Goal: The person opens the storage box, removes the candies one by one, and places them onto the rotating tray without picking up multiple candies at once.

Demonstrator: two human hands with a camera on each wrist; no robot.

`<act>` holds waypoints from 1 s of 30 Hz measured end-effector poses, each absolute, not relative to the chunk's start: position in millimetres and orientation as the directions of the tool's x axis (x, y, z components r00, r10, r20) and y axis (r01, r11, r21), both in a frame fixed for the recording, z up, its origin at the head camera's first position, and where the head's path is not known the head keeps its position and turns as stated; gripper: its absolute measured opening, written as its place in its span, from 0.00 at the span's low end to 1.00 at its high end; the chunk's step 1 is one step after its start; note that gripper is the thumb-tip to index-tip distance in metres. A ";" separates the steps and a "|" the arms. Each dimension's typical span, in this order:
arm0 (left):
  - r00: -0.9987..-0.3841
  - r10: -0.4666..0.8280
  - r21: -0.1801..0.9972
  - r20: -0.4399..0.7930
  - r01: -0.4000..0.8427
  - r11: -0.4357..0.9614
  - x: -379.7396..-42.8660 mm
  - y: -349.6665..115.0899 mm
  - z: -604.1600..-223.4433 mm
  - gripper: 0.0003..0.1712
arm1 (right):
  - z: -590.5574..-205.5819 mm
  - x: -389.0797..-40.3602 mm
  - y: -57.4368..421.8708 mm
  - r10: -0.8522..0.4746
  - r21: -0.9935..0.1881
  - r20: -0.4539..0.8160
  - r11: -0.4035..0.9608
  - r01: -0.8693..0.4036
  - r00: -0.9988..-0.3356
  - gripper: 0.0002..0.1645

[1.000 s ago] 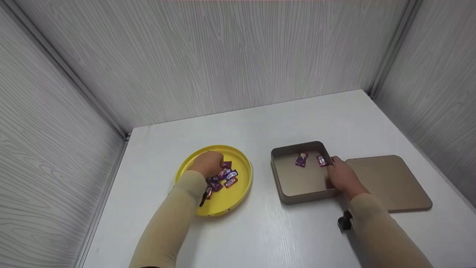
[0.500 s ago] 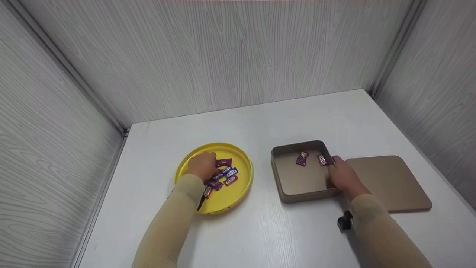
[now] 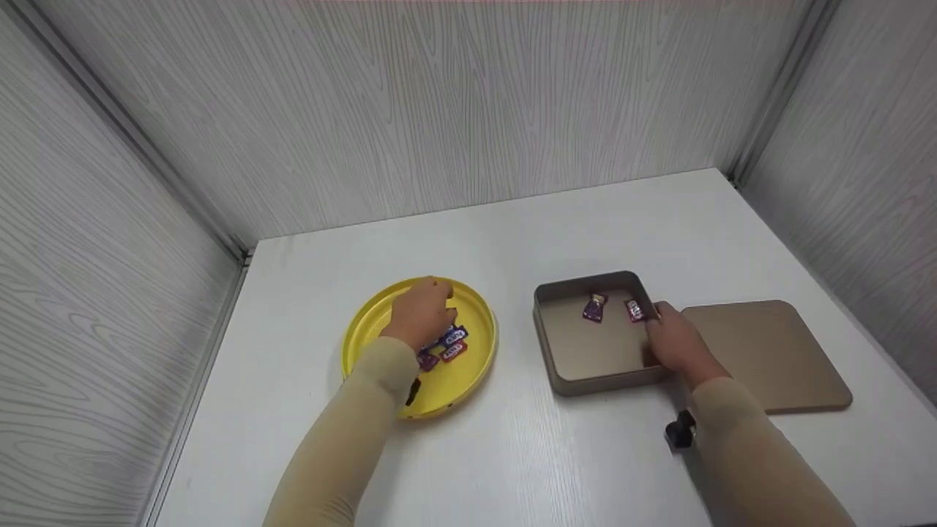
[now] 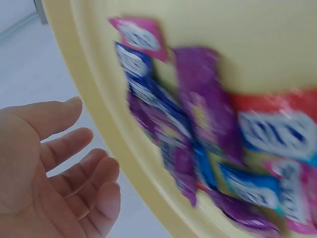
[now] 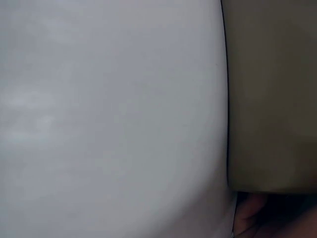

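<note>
My left hand (image 3: 417, 315) hovers over the round yellow tray (image 3: 455, 388), thumb and index finger apart. In the left wrist view its fingers are loosely bent beside the tray's rim (image 4: 106, 131), with nothing in them. Several wrapped candies lie heaped in the tray, among them a blue one (image 3: 454, 336), a red one (image 3: 454, 351) and a purple one (image 4: 205, 99); the hand hides part of the heap. My right hand (image 3: 677, 342) grips the right wall of a square bronze tin (image 3: 611, 384). Inside the tin lie a purple candy (image 3: 594, 307) and a red one (image 3: 634, 310).
To the right of the tin, its flat bronze lid (image 3: 768, 359) lies on the white table (image 3: 483, 468). Pale wood-grain panels (image 3: 468, 110) close off the back and both sides. A small black piece (image 3: 679, 432) sits at my right cuff.
From the left part of the tray, my left hand has shifted right and away from me, and its fingers have spread out. My right hand stays on the tin, which has not moved.
</note>
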State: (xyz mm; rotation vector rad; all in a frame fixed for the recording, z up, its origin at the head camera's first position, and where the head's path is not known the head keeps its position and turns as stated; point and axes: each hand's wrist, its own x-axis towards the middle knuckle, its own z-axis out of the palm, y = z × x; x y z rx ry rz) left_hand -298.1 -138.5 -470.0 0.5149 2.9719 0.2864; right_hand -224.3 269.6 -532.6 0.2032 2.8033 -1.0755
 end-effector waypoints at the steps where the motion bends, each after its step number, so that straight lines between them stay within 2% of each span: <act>1: -0.929 0.364 0.201 -0.066 0.345 0.917 -297.2 -132.1 -467.4 0.21 | -532.3 -223.7 269.4 0.077 -0.655 -0.172 0.736 0.172 -0.982 0.29; 14: -0.843 0.538 0.159 0.003 0.532 0.832 -290.0 -39.4 -453.8 0.19 | -532.5 -221.2 267.0 0.102 -0.660 -0.174 0.726 0.193 -0.979 0.27; 22: -0.779 0.627 0.121 0.021 0.624 0.772 -285.5 10.0 -469.9 0.19 | -535.2 -221.1 260.1 0.115 -0.675 -0.210 0.701 0.229 -0.971 0.28; 30: -0.749 0.661 0.067 -0.034 0.659 0.749 -281.5 44.1 -501.2 0.23 | -539.0 -221.4 251.1 0.101 -0.692 -0.196 0.690 0.211 -0.975 0.27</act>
